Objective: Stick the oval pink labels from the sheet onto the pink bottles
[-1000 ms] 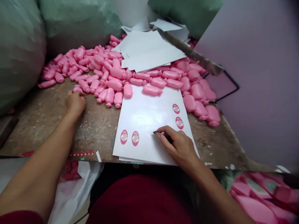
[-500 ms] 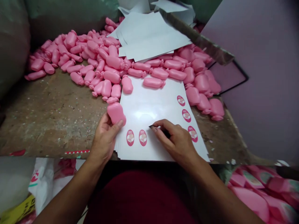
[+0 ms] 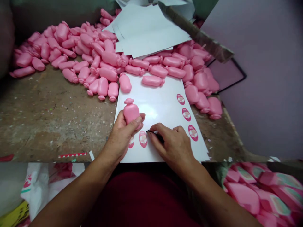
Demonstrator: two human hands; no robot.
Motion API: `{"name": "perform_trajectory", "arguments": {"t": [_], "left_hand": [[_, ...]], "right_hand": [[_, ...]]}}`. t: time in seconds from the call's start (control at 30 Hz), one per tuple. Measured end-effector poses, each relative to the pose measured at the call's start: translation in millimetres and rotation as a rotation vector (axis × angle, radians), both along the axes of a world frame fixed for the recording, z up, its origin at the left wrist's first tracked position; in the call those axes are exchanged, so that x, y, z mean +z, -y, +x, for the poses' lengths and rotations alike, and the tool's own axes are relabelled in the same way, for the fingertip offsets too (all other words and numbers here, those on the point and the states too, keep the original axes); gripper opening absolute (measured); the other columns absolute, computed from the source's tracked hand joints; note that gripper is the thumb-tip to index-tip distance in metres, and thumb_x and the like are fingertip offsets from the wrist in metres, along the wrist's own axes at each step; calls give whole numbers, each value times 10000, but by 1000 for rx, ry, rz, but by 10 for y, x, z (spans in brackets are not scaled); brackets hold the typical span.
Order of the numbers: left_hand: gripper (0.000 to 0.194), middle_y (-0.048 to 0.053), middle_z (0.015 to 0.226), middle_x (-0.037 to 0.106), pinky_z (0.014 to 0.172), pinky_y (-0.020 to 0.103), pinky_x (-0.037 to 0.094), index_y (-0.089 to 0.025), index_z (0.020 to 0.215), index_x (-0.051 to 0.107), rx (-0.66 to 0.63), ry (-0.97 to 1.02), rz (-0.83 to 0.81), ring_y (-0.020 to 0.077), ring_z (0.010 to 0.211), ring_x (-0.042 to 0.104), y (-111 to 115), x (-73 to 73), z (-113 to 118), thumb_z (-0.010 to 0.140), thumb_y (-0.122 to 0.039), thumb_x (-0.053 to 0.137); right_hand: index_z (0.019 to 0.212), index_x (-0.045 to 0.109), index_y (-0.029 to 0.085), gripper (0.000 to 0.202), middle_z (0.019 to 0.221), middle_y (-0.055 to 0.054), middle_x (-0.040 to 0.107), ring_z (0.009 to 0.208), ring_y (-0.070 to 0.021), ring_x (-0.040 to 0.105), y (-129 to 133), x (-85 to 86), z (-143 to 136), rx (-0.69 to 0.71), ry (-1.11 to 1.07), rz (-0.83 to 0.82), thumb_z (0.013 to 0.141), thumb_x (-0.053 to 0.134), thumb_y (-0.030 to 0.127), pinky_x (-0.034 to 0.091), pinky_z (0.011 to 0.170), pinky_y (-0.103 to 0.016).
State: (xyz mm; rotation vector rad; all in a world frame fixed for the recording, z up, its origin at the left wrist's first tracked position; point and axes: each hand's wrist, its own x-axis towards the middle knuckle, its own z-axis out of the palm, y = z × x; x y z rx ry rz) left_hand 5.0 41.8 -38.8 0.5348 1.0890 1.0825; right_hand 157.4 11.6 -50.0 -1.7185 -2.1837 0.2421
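My left hand [image 3: 123, 134] is closed round a pink bottle [image 3: 131, 112], held upright over the left part of a white sticker sheet [image 3: 158, 110]. The thumb lies across the bottle's lower front. My right hand [image 3: 171, 142] pinches a thin black pointed tool [image 3: 156, 135]. The tool's tip is at the upper right edge of an oval pink sticker [image 3: 143, 139]. Another sticker [image 3: 131, 142] is partly hidden by my left hand. Three more ovals run down the sheet's right side, one of them a sticker [image 3: 186, 114] in the middle.
A large heap of pink bottles [image 3: 109, 60] covers the back of the worn table [image 3: 42, 119]. White papers [image 3: 151, 30] lie on the heap beside a slanted board edge [image 3: 201, 36]. Below right is a bag of labelled pink bottles [image 3: 246, 195].
My left hand has moved right with the bottle, now over the sheet and covering part of the left sticker. The tool's tip has come closer to the neighbouring sticker. The view has shifted slightly.
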Motion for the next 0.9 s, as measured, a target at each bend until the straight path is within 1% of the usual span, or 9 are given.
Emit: {"name": "perform_trajectory", "arguments": {"t": [0.17, 0.33, 0.43, 0.57, 0.67, 0.8, 0.9], "left_hand": [[426, 72, 1047, 727, 1054, 428, 460, -200, 1086, 568, -17, 8, -1, 248, 1139, 656, -10, -18, -24, 728, -257, 792], [351, 57, 978, 726, 1049, 415, 465, -186, 1033, 577, -9, 9, -8, 227, 1088, 668, -14, -14, -21, 746, -245, 770], [335, 53, 963, 720, 1050, 418, 463, -184, 1017, 579, -20, 9, 2, 223, 1068, 669, -9, -21, -21, 748, -245, 768], [322, 47, 945, 722, 1053, 424, 462, -184, 1025, 579, -24, 26, 8, 215, 1043, 675, -13, -32, -32, 760, -229, 756], [232, 49, 910, 728, 1051, 417, 471, -173, 994, 583, -5, 75, -13, 200, 1013, 688, -33, -29, -48, 813, -232, 716], [171, 65, 908, 739, 1036, 419, 490, -162, 1002, 592, 44, 156, -67, 198, 973, 713, -60, -7, -63, 877, -253, 665], [142, 86, 931, 746, 1040, 406, 489, -132, 988, 617, 80, 181, -92, 200, 970, 720, -68, 9, -55, 875, -211, 649]], "right_hand": [[862, 680, 203, 237, 640, -10, 713, 487, -144, 349, 2, -10, 1, 1, 14, 23, 966, 491, 300, 261, 661, -313], [851, 686, 193, 214, 639, -12, 716, 486, -145, 330, 8, -5, -21, 21, 27, 58, 955, 523, 285, 259, 655, -316], [842, 686, 192, 211, 640, -20, 716, 489, -150, 353, -6, 1, -41, 5, 28, 44, 951, 527, 279, 268, 653, -316], [861, 691, 215, 186, 668, -21, 727, 522, -171, 433, -36, 10, -31, -27, -21, -48, 934, 548, 309, 287, 645, -309], [881, 696, 230, 157, 646, -5, 712, 534, -177, 464, -33, 11, 4, -38, -58, -80, 914, 574, 323, 285, 635, -299], [850, 697, 206, 158, 627, -7, 707, 499, -154, 406, -10, 2, 26, -17, 9, 4, 908, 576, 290, 264, 648, -311], [819, 684, 195, 165, 681, -16, 731, 501, -137, 385, -29, 1, 2, -2, 44, -2, 903, 597, 306, 256, 668, -323]]}}
